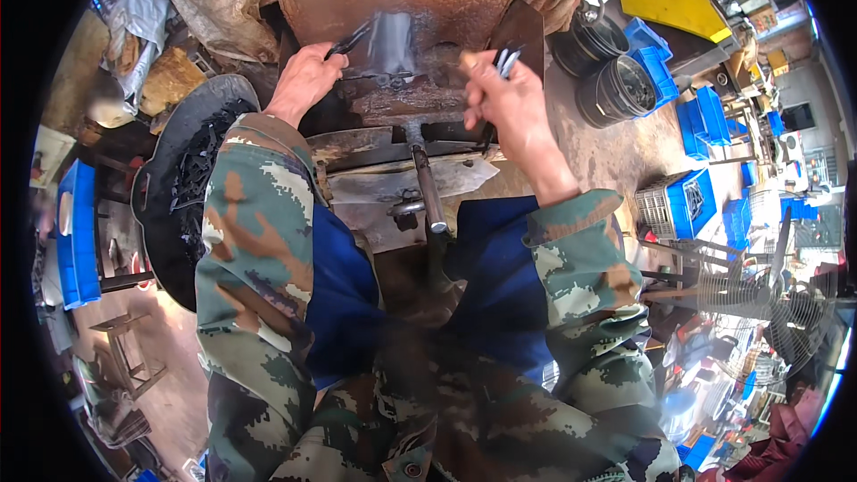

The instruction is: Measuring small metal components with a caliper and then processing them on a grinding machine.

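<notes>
Gripping thin dark metal blanks (509, 58) far right in the right hand (504, 98), fingers pinched shut on them; left hand (303, 80) pinches one blank (350, 40) far left. Likely stiff, light, sharp-edged; hold by flat sides.

pan (178, 170) left of machine (402, 80), crates (692, 201) right

- a rusty metal bench (393, 174) of a press stands in front of the person, its plates brown and worn.
- a steel lever (427, 187) lies along the bench top, pointing toward the person.
- a pale metal sheet (393, 40) stands upright at the back of the bench.
- a round black tray (170, 178) of dark metal pieces (198, 161) sits just left of the bench.
</notes>
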`<move>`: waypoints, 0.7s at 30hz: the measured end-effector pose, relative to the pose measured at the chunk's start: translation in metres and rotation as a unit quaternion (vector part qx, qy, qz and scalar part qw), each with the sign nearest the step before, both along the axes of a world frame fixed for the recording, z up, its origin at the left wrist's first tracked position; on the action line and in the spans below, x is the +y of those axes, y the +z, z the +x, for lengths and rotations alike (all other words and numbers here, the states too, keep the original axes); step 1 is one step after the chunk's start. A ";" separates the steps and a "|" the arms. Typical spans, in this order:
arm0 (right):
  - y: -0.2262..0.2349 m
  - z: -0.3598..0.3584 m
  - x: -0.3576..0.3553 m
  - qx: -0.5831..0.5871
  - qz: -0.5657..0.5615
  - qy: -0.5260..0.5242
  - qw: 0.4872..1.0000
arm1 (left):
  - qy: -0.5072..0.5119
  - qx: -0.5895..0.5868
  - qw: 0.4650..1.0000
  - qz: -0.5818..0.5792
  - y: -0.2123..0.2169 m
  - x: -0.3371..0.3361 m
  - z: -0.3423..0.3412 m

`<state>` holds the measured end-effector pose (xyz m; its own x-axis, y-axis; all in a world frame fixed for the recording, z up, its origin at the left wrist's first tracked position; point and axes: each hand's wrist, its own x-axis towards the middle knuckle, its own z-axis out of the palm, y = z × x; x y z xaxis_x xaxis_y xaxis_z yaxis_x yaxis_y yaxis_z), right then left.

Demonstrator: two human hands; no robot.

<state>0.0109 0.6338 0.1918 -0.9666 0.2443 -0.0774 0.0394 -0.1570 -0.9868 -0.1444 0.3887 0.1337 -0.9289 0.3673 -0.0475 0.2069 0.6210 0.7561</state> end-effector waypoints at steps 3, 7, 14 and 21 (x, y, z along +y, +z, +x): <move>-0.006 0.023 -0.003 -0.014 0.205 0.087 0.975 | 0.053 -0.054 0.997 0.035 0.007 -0.002 0.008; -0.031 0.048 -0.004 0.119 0.407 0.198 0.884 | 0.085 -0.100 0.990 0.047 0.006 -0.004 0.008; -0.030 0.064 -0.018 0.147 0.534 0.296 0.778 | 0.111 0.018 0.994 -0.012 -0.012 -0.010 -0.003; -0.023 0.036 -0.022 0.281 0.443 0.149 0.838 | 0.175 0.084 0.978 0.075 -0.007 0.004 -0.008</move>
<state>0.0468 0.6115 0.1687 -0.8184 -0.2935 0.4940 -0.5630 0.5817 -0.5871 -0.1522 0.3928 0.1266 -0.9889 0.0168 0.1477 0.1316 0.5604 0.8177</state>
